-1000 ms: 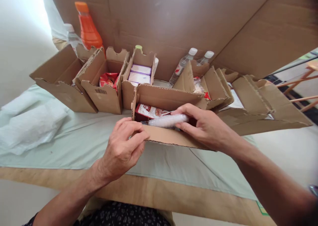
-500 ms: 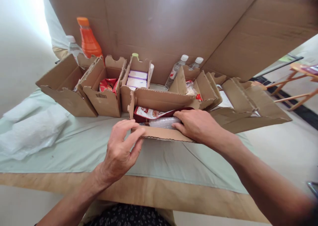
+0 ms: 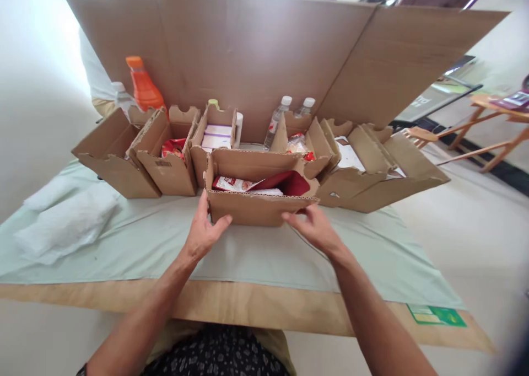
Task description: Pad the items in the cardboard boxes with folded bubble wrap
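Note:
A cardboard box [image 3: 252, 209] stands in front of me on the cloth, long side towards me. Inside it lies a dark red packet [image 3: 291, 184] with a white printed part [image 3: 233, 183]; something whitish shows beneath. My left hand [image 3: 203, 230] grips the box's left end, thumb on the front wall and fingers along the side. At the right end my right hand [image 3: 314, 227] has its thumb on the front wall, its fingers partly hidden behind the corner.
Cardboard boxes [image 3: 165, 172] holding goods line the back, some at the right [image 3: 355, 186]. Behind them rise an orange bottle [image 3: 144, 86], clear bottles [image 3: 278, 122] and a tall cardboard panel [image 3: 256, 56]. Plastic wrap [image 3: 68, 221] lies left on the green cloth [image 3: 157, 243].
My right hand has come out of the box and now holds its right end from outside. The left hand has shifted down the left end. The view has tilted up.

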The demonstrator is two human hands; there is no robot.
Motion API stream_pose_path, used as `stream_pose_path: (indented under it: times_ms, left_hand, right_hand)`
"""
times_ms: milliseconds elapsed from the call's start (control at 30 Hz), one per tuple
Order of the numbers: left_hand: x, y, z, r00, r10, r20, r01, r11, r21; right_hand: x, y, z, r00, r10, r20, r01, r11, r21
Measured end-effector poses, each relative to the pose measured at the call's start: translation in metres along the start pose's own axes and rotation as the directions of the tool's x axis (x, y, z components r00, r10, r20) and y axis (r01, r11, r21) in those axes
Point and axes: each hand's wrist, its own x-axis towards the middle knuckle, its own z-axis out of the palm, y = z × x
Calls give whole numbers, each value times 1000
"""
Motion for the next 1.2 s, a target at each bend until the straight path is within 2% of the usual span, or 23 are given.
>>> stream_pose_path:
  times_ms: [67, 133, 200, 267, 333, 367, 433, 467, 500, 533, 600, 667, 700, 767, 867, 900, 933, 967, 1033, 1067, 1100, 1133, 1200]
  left_hand:
    - [-8, 3, 1, 1000, -12, 8, 12, 999, -40]
    - [-23, 11, 0, 1000, -16, 21, 17, 999, -42]
    - [-39, 25, 3, 999, -1, 41, 2, 1000, -28]
    - [-54, 46, 15, 995, 63, 78, -62, 998, -16]
    - [-63, 67, 34, 973, 171, 157, -170, 985, -23]
    - [-67, 76, 42, 951, 223, 214, -220, 975, -39]
    - [-72, 84, 49, 918, 266, 293, -254, 964, -79]
    - [-74, 84, 46, 921, 252, 297, -237, 968, -87]
    - [-76, 82, 38, 936, 220, 274, -204, 975, -84]
    - [-79, 79, 27, 959, 177, 220, -164, 984, -75]
    - [-83, 75, 2, 993, 108, 51, -106, 994, -34]
    - [-88, 77, -13, 987, 121, -106, -118, 992, 33]
    - [-91, 80, -13, 979, 149, -138, -140, 988, 68]
    - [-97, 86, -2, 976, 203, -72, -195, 975, 105]
    - [-98, 87, 18, 974, 194, 113, -201, 978, 54]
    - [-97, 83, 17, 978, 169, 123, -175, 984, 36]
    - [-95, 79, 11, 986, 136, 94, -139, 990, 25]
    - [-92, 75, 2, 994, 100, 34, -101, 995, 24]
    - [-88, 69, -20, 989, 66, -133, -59, 997, 56]
    - [-88, 68, -28, 976, 80, -202, -62, 994, 93]
    - [-89, 68, -32, 965, 108, -238, -78, 988, 134]
    - [-92, 68, -31, 963, 141, -232, -103, 981, 167]
    - [-99, 69, -15, 980, 166, -113, -146, 975, 165]
  right_hand:
    - [-4, -4, 18, 998, 17, -62, -15, 1000, 25]
    - [-22, -9, 18, 993, 32, -110, -33, 999, -4]
    - [-52, -10, 2, 988, 33, -150, -36, 999, -23]
    - [-85, -10, -22, 969, 64, -240, -72, 997, -27]
    - [-112, -13, -42, 903, 105, -418, -115, 993, 1]
    - [-122, -15, -48, 838, 115, -533, -122, 992, 22]
    - [-133, -25, -43, 698, 107, -708, -73, 994, 78]
    - [-134, -31, -34, 668, 93, -739, -29, 995, 99]
    - [-133, -37, -22, 684, 71, -726, 13, 994, 110]
    - [-129, -44, -9, 742, 41, -669, 49, 992, 115]
    - [-118, -54, 16, 884, -28, -467, 101, 986, 132]
    - [-107, -58, 28, 949, -71, -307, 131, 974, 182]
    - [-104, -58, 29, 953, -77, -294, 144, 966, 214]
    - [-105, -54, 23, 909, -44, -414, 154, 959, 237]
    - [-116, -51, 18, 738, 36, -674, 140, 969, 204]
    - [-119, -52, 23, 719, 48, -693, 136, 968, 209]
    - [-120, -54, 30, 743, 48, -667, 137, 965, 222]
    - [-120, -58, 40, 803, 36, -595, 136, 961, 242]
    - [-115, -64, 61, 924, -4, -383, 125, 948, 293]
    - [-111, -65, 68, 952, -20, -305, 123, 939, 320]
    - [-108, -64, 71, 962, -29, -273, 126, 930, 345]
    - [-105, -61, 70, 953, -21, -302, 135, 923, 361]
    - [-104, -49, 57, 895, 33, -444, 137, 929, 345]
